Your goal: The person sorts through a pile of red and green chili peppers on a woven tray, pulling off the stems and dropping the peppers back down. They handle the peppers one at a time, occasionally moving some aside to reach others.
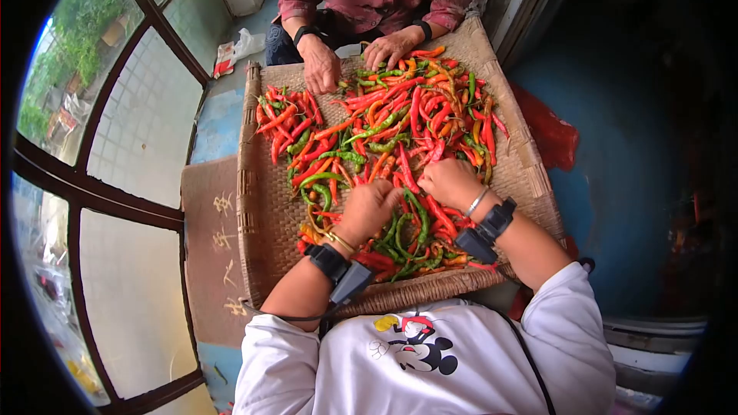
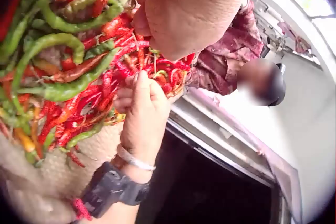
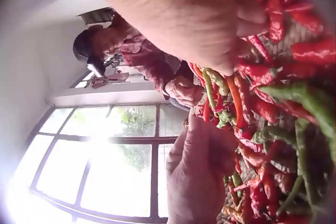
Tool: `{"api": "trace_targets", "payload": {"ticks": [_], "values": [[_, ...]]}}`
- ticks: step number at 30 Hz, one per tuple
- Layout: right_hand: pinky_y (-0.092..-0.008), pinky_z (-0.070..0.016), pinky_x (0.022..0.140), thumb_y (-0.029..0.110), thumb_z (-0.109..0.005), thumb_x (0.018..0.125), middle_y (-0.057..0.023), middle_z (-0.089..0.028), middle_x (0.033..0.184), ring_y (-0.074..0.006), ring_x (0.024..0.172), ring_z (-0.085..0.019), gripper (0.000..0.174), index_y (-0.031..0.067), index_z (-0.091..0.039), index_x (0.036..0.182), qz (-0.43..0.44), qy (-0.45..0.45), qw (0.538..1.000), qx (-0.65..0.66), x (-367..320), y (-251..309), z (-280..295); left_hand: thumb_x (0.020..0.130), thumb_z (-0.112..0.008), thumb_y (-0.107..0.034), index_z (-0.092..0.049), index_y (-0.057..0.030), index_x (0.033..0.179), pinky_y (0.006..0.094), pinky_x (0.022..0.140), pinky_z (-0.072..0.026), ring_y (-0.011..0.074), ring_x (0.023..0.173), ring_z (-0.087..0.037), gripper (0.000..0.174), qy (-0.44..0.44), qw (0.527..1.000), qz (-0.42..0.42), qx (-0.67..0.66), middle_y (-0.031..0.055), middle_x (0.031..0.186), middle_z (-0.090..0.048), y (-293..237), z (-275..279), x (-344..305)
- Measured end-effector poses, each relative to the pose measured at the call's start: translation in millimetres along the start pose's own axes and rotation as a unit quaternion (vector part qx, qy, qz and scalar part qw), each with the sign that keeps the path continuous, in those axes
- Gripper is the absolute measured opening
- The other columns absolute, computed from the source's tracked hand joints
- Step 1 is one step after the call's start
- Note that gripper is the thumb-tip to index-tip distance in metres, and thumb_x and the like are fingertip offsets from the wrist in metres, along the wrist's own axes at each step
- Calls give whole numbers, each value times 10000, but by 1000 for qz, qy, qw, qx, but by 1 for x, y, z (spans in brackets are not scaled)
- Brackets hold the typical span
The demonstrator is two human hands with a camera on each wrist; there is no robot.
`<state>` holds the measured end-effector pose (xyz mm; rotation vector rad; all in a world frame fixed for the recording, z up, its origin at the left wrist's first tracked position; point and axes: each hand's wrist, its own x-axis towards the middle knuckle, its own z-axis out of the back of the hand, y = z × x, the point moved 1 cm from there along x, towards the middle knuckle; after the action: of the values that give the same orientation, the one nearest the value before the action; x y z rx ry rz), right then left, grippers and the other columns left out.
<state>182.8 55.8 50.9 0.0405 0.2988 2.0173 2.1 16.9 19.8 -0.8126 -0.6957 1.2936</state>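
Note:
Red, orange and green chili peppers (image 1: 415, 107) cover much of a shallow woven tray (image 1: 269, 207). Over the near part of the pile is the left hand (image 1: 367, 211), its fingers bent down among the peppers. The right hand (image 1: 452, 183) is a short way to its right, fingers curled beside a long red pepper (image 1: 407, 169). In the left wrist view the right hand (image 2: 144, 119) has its thumb against its bent fingers at red peppers. The right wrist view shows the left hand (image 3: 199, 166) with thumb raised beside the pile. Whether either hand holds a pepper is hidden.
Across the tray another person's two hands (image 1: 321, 65) (image 1: 390, 48) reach onto its far edge. A windowed wall (image 1: 138, 115) stands at the left, with a brown board (image 1: 211, 223) beside the tray. A red object (image 1: 546, 131) lies past the tray's right side.

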Motion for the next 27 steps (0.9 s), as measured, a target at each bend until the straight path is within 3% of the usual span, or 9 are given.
{"api": "trace_targets", "payload": {"ticks": [2, 4, 11, 16, 18, 19, 21, 22, 27], "values": [[-422, -470, 637, 288, -566, 764, -153, -609, 704, -321, 692, -598, 251, 46, -606, 713, -3, 11, 1000, -17, -15, 1, 3, 797, -581, -257, -598, -26, 769, 398, 562, -445, 332, 619, -570, 233, 37, 994, -104, 20, 181, 655, -568, 0, -8, -3], [-423, -469, 639, 292, -583, 752, -154, -614, 724, -311, 719, -602, 241, 52, -613, 750, 38, 29, 998, -37, -29, -4, 4, 791, -585, -245, -605, -29, 791, 397, 578, -449, 329, 637, -574, 217, 48, 993, -107, 8, 177, 677, -578, 3, -13, -4], [-419, -473, 675, 329, -627, 702, -159, -613, 751, -328, 762, -596, 290, 51, -622, 785, 13, 172, 985, -29, -40, -24, -13, 774, -583, -195, -620, -40, 849, 380, 602, -463, 323, 670, -589, 176, 101, 990, -103, 9, 172, 723, -600, 5, -23, -7], [-420, -469, 663, 312, -636, 695, -154, -607, 731, -324, 733, -590, 261, 59, -620, 757, 2, 117, 993, 22, -27, -27, -17, 772, -580, -165, -626, -51, 868, 374, 600, -465, 313, 668, -592, 156, 107, 986, -125, 6, 166, 724, -602, 9, -26, -7], [-418, -464, 656, 256, -637, 704, -151, -601, 759, -326, 735, -581, 216, 60, -603, 788, -23, -24, 996, 86, -21, -32, -15, 771, -581, -166, -626, -51, 866, 375, 601, -466, 313, 668, -591, 156, 109, 986, -123, 2, 165, 723, -602, 10, -26, -8], [-418, -464, 656, 256, -637, 704, -151, -601, 759, -326, 735, -581, 216, 60, -603, 788, -24, -24, 996, 86, -17, -38, -17, 770, -581, -168, -626, -51, 864, 376, 603, -467, 313, 668, -591, 156, 110, 987, -121, -1, 164, 722, -602, 9, -26, -8], [-411, -458, 672, 215, -633, 716, -143, -589, 808, -317, 776, -571, 221, 57, -567, 857, -29, -175, 979, 101, -10, -51, -17, 769, -581, -168, -626, -51, 863, 376, 604, -468, 314, 669, -591, 157, 110, 985, -129, 10, 164, 721, -602, 8, -25, -8], [-416, -451, 696, 213, -626, 727, -140, -563, 886, -322, 833, -554, 316, 91, -520, 998, -24, -181, 978, 96, -8, -54, -16, 769, -581, -168, -626, -51, 863, 376, 606, -469, 314, 670, -591, 157, 112, 984, -137, 23, 164, 719, -602, 7, -26, -8], [-405, -455, 720, 197, -605, 748, -139, -521, 969, -328, 867, -538, 517, 171, -406, 1225, -12, -129, 991, 40, -8, -38, -14, 768, -580, -171, -625, -52, 865, 376, 608, -470, 318, 676, -591, 160, 128, 983, -128, 31, 165, 719, -603, 9, -28, -9]]}}
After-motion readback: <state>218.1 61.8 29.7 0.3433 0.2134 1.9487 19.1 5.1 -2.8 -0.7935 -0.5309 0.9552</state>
